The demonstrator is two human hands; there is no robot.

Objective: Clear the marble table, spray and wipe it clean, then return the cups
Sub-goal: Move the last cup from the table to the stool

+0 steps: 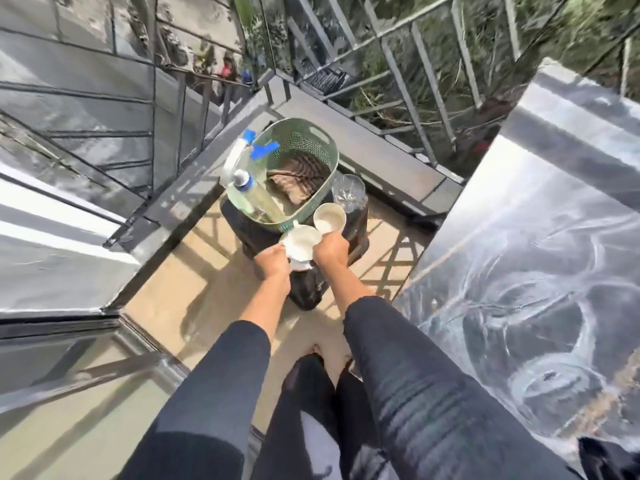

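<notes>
Down by the dark stool (304,292), the left hand (273,263) was closed on the rim of a white cup (300,241), while the right hand (330,251) gripped a second white cup (329,218) just beyond it. Behind them sat a green basket (311,147) holding a spray bottle (249,188) and cloth (294,181). The marble worktop (536,271) lay well to the right.

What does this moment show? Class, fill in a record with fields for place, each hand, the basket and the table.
place: balcony with railing
left hand: holds white cup
right hand: holds second cup
basket: green, on dark stool, holds spray bottle and cloth
glass: beside basket
table: marble, at right
</notes>
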